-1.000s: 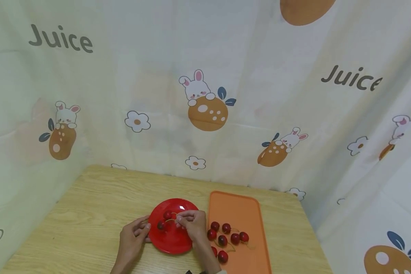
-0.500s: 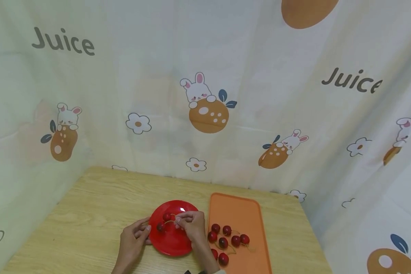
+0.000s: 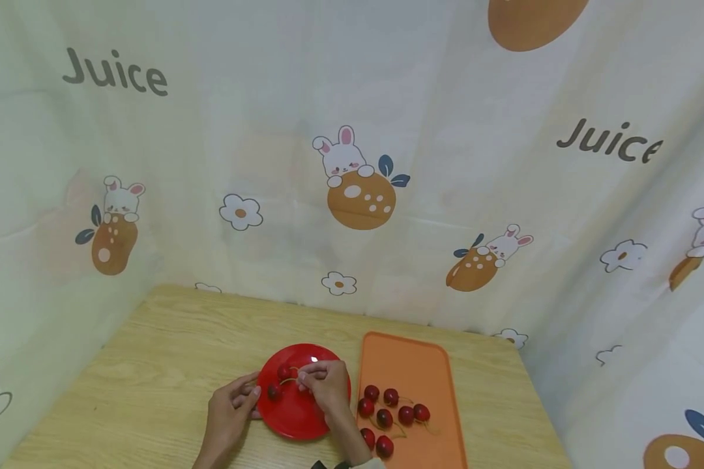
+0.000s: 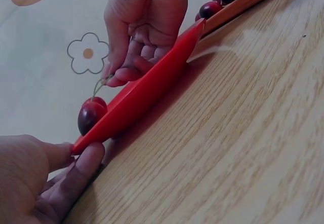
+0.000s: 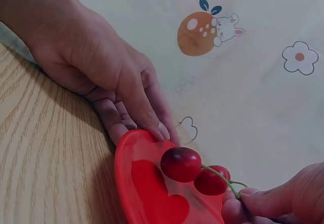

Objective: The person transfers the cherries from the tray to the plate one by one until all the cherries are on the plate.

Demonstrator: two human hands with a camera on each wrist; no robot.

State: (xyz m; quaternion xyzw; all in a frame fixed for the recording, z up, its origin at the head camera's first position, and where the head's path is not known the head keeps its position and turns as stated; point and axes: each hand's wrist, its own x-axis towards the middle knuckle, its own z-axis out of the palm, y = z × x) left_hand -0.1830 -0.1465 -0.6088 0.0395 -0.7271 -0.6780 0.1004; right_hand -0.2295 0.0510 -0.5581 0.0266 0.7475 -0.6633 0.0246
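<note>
A red plate (image 3: 293, 420) lies on the wooden table (image 3: 152, 365) with two cherries (image 3: 274, 392) on it. My left hand (image 3: 229, 417) holds the plate's left rim (image 5: 126, 153) with thumb and fingers (image 4: 76, 158). My right hand (image 3: 326, 384) is over the plate and pinches a cherry's green stem (image 5: 223, 178) between its fingertips (image 4: 121, 74); that cherry (image 5: 180, 163) sits near the rim beside a second one (image 5: 212, 181). Right of the plate, an orange tray (image 3: 413, 365) holds several more cherries (image 3: 387, 417).
A cloth backdrop (image 3: 352, 163) printed with rabbits, flowers and "Juice" encloses the table on the back and both sides. The tray lies close against the plate's right edge. Bare wood shows at the table's left and back.
Both hands stay in nearly the same place on the plate; only the head view has shifted slightly. The stem stays pinched.
</note>
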